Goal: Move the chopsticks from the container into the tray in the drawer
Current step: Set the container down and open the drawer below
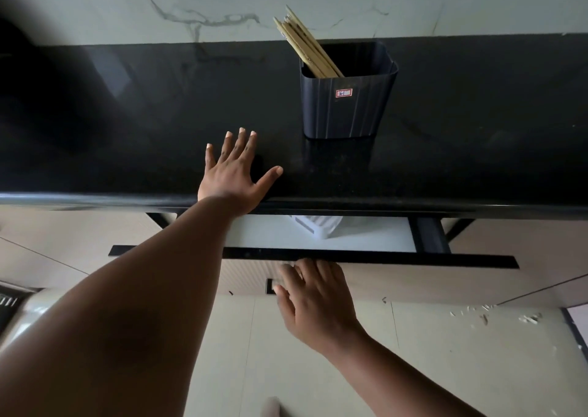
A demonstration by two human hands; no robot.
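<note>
Several wooden chopsticks [304,42] lean to the left in a dark ribbed container [345,98] with a small red-edged label, standing on the black countertop [127,114]. My left hand [234,175] lies flat on the countertop, fingers spread, to the left of and in front of the container. Below the counter's edge a drawer [381,259] is partly pulled out. A white tray [318,225] shows inside it, mostly hidden under the counter. My right hand [313,292] is at the drawer's black front edge, fingers bent against its underside; their tips are blurred.
A white marbled wall rises behind the counter. Beige cabinet fronts flank the drawer. Pale floor tiles lie below, with white debris scattered at the right. A dark blurred shape covers the upper left corner.
</note>
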